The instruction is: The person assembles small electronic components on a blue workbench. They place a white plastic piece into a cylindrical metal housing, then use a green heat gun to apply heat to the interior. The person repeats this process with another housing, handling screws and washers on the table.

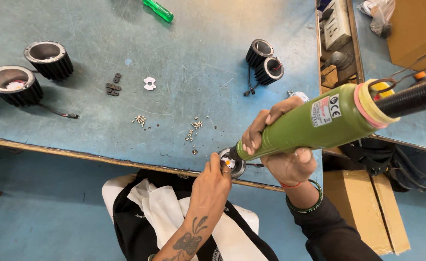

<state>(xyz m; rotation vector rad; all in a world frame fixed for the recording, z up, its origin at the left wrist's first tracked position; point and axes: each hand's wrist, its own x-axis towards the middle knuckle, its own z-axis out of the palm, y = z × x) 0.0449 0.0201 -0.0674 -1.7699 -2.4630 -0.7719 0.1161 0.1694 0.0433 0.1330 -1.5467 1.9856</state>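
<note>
My right hand [278, 145] grips a green electric screwdriver [319, 123] with a black coiled hose at its back end. Its tip points down into a small round black finned lamp housing [234, 165] standing at the near edge of the blue table [184, 53]. My left hand [213, 183] holds that housing from the near side, with its fingers on the rim. Loose small screws [193, 129] lie on the table just beyond the housing.
Two larger black finned housings [29, 72] stand at the far left and two small ones [265, 60] at the back centre. A white plastic piece [149, 83], small black brackets [113, 87] and a green-handled screwdriver [158, 9] lie on the table. Cardboard boxes [367, 208] are at the right.
</note>
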